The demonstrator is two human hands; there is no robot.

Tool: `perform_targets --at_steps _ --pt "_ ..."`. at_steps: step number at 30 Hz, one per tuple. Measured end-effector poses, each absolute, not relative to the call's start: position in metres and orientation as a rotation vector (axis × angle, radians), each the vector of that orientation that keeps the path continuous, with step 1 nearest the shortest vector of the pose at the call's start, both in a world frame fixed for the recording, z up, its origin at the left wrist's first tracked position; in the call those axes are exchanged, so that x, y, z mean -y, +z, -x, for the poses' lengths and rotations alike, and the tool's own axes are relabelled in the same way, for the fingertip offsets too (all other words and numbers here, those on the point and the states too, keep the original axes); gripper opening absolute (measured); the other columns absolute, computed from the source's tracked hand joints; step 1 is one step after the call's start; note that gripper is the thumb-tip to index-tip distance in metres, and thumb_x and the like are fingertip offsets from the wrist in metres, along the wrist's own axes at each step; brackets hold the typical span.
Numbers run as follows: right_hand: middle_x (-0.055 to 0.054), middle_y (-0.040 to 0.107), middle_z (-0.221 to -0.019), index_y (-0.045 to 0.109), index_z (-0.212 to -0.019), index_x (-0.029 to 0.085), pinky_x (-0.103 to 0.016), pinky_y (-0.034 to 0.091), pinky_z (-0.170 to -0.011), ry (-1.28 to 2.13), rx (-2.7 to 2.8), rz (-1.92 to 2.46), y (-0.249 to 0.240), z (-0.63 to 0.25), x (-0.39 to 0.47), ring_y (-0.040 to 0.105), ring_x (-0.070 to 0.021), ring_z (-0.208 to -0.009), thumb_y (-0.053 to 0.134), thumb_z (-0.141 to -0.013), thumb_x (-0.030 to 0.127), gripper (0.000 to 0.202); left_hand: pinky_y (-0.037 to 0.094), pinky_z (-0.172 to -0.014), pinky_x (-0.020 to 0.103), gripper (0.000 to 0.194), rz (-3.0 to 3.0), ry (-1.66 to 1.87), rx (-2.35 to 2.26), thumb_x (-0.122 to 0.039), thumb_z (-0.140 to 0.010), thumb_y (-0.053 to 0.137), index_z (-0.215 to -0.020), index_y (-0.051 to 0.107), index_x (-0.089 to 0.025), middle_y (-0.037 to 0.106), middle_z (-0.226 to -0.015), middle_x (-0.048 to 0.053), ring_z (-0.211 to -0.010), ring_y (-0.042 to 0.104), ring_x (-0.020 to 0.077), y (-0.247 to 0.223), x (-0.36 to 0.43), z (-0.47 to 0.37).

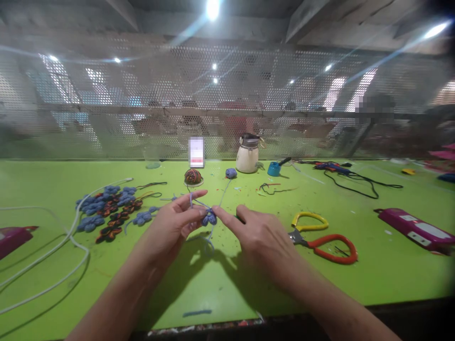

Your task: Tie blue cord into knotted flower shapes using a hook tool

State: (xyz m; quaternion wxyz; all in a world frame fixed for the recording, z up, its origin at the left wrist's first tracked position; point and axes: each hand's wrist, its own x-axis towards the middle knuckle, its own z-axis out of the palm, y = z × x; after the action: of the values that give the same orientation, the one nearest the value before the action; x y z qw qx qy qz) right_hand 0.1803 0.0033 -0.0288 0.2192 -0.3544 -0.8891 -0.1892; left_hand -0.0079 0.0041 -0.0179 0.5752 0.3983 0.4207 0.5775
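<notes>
My left hand (174, 220) pinches a small blue-purple crocheted flower (209, 217) between thumb and fingers. A strand of blue yarn loops over its raised index finger. My right hand (261, 232) is closed around a crochet hook (240, 217), of which only a bit of dark green handle shows; its index fingertip touches the flower's right side. The hook's tip is hidden. From the flower, yarn (224, 190) runs back to a small blue ball of yarn (231, 173), and a loose tail hangs below. Red-and-yellow-handled scissors (320, 237) lie right of my right hand.
Several blue crocheted flowers (91, 222) and dark orange-flecked ones (119, 220) lie left, beside a white cable (76, 218). Behind stand a multicoloured yarn ball (193, 176), a phone (196, 152), a jar (248, 156) and a blue pot (274, 169). A magenta power strip (414, 228) lies right.
</notes>
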Motion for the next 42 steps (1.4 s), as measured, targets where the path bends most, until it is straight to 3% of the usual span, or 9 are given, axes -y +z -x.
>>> perform_targets --at_steps 5,9,14,20,29,42 --pt "-0.006 0.056 -0.078 0.048 -0.137 0.020 -0.027 0.022 -0.052 -0.207 2.373 0.977 -0.030 -0.180 -0.006 0.042 -0.0140 -0.058 0.043 -0.078 0.003 0.061 0.045 -0.072 0.025 0.056 -0.939 1.346 -0.939 -0.011 -0.067 0.074 -0.121 0.057 -0.011 0.066 -0.074 0.003 -0.072 0.059 0.0118 -0.018 -0.003 0.008" --pt "-0.004 0.058 -0.076 0.059 -0.126 0.018 -0.026 0.033 -0.056 0.371 2.156 0.827 -0.027 -0.179 -0.013 0.045 -0.0123 -0.062 0.040 -0.087 0.009 0.044 0.045 -0.072 0.024 0.063 -0.946 1.342 -0.902 -0.008 -0.066 0.075 -0.125 0.054 -0.014 0.066 -0.077 0.002 -0.073 0.059 0.0114 -0.017 0.000 0.008" --pt "0.005 0.039 -0.056 0.062 -0.121 0.015 -0.021 0.025 -0.046 1.067 1.815 0.741 -0.027 -0.178 -0.020 0.031 -0.0071 -0.048 0.049 -0.088 0.019 0.036 0.045 -0.072 0.023 0.068 -0.955 1.346 -0.867 -0.009 -0.065 0.076 -0.128 0.052 -0.015 0.067 -0.081 0.003 -0.074 0.060 0.0118 -0.015 0.003 0.007" --pt "0.007 0.040 -0.054 0.064 -0.118 0.020 -0.019 0.014 -0.041 1.554 1.456 0.677 -0.027 -0.175 -0.018 0.023 -0.0033 -0.042 0.061 -0.083 0.026 0.036 0.046 -0.074 0.023 0.065 -0.941 1.369 -0.789 -0.008 -0.066 0.076 -0.127 0.054 -0.015 0.067 -0.080 0.002 -0.074 0.060 0.0118 -0.013 0.005 0.008" --pt "0.007 0.045 -0.052 0.066 -0.114 0.022 -0.019 0.012 -0.041 1.723 1.250 0.690 -0.025 -0.171 -0.013 0.024 -0.0019 -0.040 0.066 -0.079 0.027 0.035 0.046 -0.071 0.020 0.066 -0.931 1.384 -0.759 -0.006 -0.065 0.076 -0.127 0.054 -0.014 0.067 -0.078 0.002 -0.071 0.061 0.0106 -0.011 0.007 0.003" --pt "0.007 0.039 -0.053 0.067 -0.114 0.023 -0.018 0.016 -0.040 1.532 1.469 0.683 -0.029 -0.178 -0.020 0.024 -0.0039 -0.043 0.064 -0.081 0.030 0.035 0.046 -0.074 0.024 0.068 -0.915 1.355 -0.820 -0.008 -0.064 0.077 -0.128 0.055 -0.016 0.070 -0.083 0.005 -0.077 0.062 0.0143 -0.010 0.009 0.006"
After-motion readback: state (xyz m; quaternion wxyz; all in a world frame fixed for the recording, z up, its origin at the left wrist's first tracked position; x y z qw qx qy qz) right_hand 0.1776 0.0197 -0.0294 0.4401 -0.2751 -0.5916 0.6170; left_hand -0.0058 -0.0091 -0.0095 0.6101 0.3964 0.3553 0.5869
